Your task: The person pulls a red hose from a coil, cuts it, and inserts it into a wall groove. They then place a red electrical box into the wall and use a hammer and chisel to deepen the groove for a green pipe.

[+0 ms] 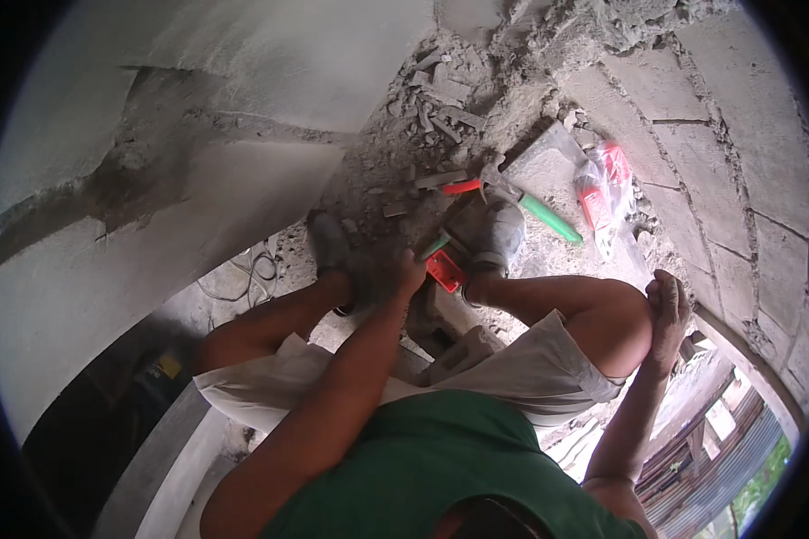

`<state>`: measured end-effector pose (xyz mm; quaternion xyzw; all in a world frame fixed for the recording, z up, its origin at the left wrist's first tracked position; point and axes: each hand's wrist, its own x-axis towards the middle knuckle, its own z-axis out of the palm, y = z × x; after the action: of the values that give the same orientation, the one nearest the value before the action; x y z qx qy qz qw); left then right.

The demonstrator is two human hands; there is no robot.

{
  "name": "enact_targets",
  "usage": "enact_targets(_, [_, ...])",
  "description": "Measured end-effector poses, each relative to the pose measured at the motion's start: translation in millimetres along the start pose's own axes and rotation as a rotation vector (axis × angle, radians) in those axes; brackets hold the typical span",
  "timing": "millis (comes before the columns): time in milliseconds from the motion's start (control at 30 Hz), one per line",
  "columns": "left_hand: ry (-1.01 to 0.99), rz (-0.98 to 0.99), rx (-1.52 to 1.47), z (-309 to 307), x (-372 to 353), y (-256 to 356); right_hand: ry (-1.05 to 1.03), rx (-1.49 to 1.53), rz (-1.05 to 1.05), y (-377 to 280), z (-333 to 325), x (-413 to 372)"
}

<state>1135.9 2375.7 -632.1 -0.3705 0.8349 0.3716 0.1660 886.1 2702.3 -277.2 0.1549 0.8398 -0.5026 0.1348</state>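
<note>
My left hand (407,272) reaches down between my legs, its fingers closed at the end of a short green-handled tool (436,244). The tool's far end is hard to make out. Just beside this hand is a red plastic electrical box (444,270), its open side facing up. My right hand (669,310) rests against the outside of my right knee, fingers loosely extended and holding nothing. Beyond my right shoe lies a claw hammer (548,218) with a green grip. A red-handled tool (461,187) lies by the hammer's head, partly hidden.
A clear plastic bag with red items (595,198) lies near the block wall (710,171). Rubble (440,99) covers the floor ahead. A grey panel wall (207,198) stands on the left, with a loose cable (253,272) below it. Concrete block pieces (463,355) lie beneath me.
</note>
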Motion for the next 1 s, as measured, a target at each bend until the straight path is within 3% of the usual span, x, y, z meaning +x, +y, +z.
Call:
enact_targets(133, [0.091, 0.069, 0.077, 1, -5, 1, -0.017, -0.037, -0.006, -6, 1, -3])
enact_targets(200, [-0.066, 0.025, 0.122, -1, -7, -6, -0.016, -0.053, -0.014, -6, 2, -2])
enact_targets(233, [-0.049, 0.019, 0.126, -3, -9, -11, -0.006, -0.066, -0.017, -6, 3, 0])
enact_targets(300, [-0.504, -0.053, 0.159, -2, -11, -24, -0.005, -0.045, -0.026, -6, 6, 1])
enact_targets(433, [-0.366, -0.081, 0.071, 12, -15, -44, 0.022, -0.091, -0.097, -1, 2, -2])
enact_targets(500, [-0.079, 0.017, 0.075, 12, 1, -53, 0.022, -0.113, -0.171, -3, 1, -5])
enact_targets(533, [-0.043, 0.027, 0.074, -19, 5, -31, 0.017, -0.123, -0.192, -2, -1, -6])
enact_targets(600, [-0.384, -0.274, -0.403, -109, -1, 44, 0.085, -0.225, -0.31, -8, 4, -15])
enact_targets(633, [-0.349, -0.252, -0.406, -125, -7, 61, 0.193, -0.301, -0.435, -3, 8, -17])
enact_targets(667, [-0.311, -0.195, -0.663, -138, -9, 78, 0.224, -0.389, -0.457, -32, 19, -46])
enact_targets(700, [-0.273, -0.123, -0.918, -154, -13, 97, 0.128, -0.274, -0.533, -39, 32, -61])
enact_targets(733, [-0.192, -0.036, -0.822, -175, -29, 121, 0.029, -0.164, -0.605, -43, 45, -75])
enact_targets(800, [-0.008, 0.147, -0.695, -207, -80, 171, -0.387, -0.222, -0.471, -55, 80, -114])
enact_targets(833, [0.041, 0.179, -0.657, -219, -105, 187, -0.706, -0.261, -0.546, -78, 92, -139])
enact_targets(900, [0.117, 0.232, -0.621, -227, -135, 195, -1.073, -0.071, -0.454, -60, 129, -163])
enact_targets(933, [0.11, 0.274, -0.695, -225, -143, 191, -1.003, 0.147, -0.603, -24, 159, -165])
enact_targets(1000, [0.126, 0.332, -0.763, -238, -161, 186, -0.968, -0.055, -0.258, -28, 156, -177])
